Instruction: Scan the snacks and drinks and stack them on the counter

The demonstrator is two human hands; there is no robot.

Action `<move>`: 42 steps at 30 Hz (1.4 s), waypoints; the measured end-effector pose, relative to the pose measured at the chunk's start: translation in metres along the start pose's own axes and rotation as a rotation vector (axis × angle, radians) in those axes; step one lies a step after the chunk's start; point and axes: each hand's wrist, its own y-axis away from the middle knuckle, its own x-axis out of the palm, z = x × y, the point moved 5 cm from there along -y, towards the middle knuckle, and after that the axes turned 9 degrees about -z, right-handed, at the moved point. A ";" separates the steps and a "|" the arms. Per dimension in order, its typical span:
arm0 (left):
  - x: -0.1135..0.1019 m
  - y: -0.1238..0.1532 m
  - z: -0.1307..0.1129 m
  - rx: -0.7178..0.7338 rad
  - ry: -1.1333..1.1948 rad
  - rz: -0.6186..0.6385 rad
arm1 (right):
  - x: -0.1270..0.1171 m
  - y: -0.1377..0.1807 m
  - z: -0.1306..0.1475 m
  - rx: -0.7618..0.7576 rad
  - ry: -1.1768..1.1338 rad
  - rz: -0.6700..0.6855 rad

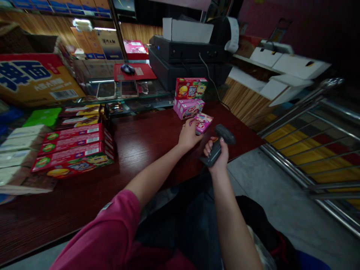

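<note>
My left hand is closed on a small pink and purple box at the far right part of the dark red table. Wrapped in the fingers of my right hand is a dark grey handheld barcode scanner, its head tilted up beside the pink box. Just behind, a purple box lies on the table with a red snack box on top of it. The underside of the box in my left hand is hidden.
Several red snack boxes and pale green boxes are lined up at the left, near a large carton. Black machines stand behind on the counter. A metal rack borders the right.
</note>
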 end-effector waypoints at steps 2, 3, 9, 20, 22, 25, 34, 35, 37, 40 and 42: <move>-0.021 0.004 0.017 0.019 0.094 -0.010 | 0.002 0.001 0.000 0.034 0.030 0.020; -0.037 0.009 0.027 0.028 0.137 -0.010 | 0.003 0.001 -0.001 0.057 0.047 0.038; -0.170 0.073 0.069 -0.030 0.095 -0.137 | 0.017 0.020 -0.014 0.256 0.168 0.274; -0.230 0.121 0.078 -0.189 0.106 -0.246 | 0.070 0.062 -0.068 0.478 0.302 0.381; -0.228 0.120 0.078 -0.178 0.118 -0.245 | 0.073 0.059 -0.068 0.461 0.284 0.368; -0.227 0.120 0.078 -0.161 0.125 -0.248 | 0.075 0.055 -0.067 0.443 0.270 0.354; -0.228 0.120 0.082 -0.180 0.127 -0.275 | 0.077 0.054 -0.070 0.448 0.265 0.386; -0.228 0.119 0.083 -0.191 0.125 -0.299 | 0.078 0.052 -0.070 0.443 0.267 0.390; -0.227 0.115 0.089 -0.237 0.130 -0.364 | 0.082 0.046 -0.070 0.432 0.282 0.395; -0.219 0.106 0.105 -0.373 0.150 -0.478 | 0.094 0.030 -0.077 0.443 0.309 0.421; -0.212 0.097 0.117 -0.465 0.148 -0.558 | 0.105 0.016 -0.084 0.484 0.305 0.457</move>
